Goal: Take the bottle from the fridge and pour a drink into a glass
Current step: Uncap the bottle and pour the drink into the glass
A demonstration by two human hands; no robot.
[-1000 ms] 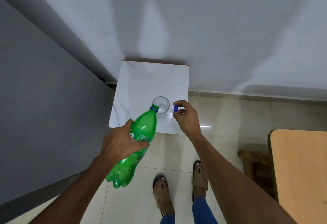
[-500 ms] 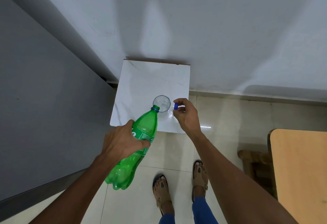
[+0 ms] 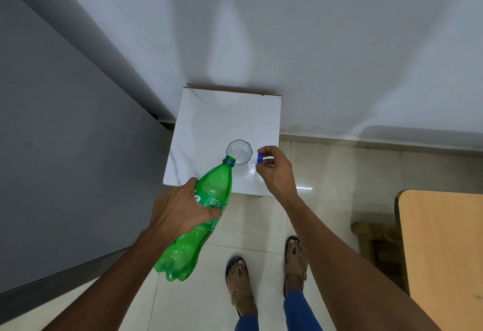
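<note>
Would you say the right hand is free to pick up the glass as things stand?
Probably not yet. The right hand hovers right beside the glass with nothing between them, but its fingers pinch the blue cap, and the bottle mouth sits at the glass rim.

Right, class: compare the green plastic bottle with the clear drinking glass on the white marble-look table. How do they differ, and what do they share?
The green plastic bottle is tinted and tilted, gripped in the left hand; the clear drinking glass is colourless, upright and untouched on the white marble-look table. The bottle is long with a narrow neck; the glass is short and wide-mouthed. Both are see-through and open-topped: the right hand pinches the blue cap.
</note>
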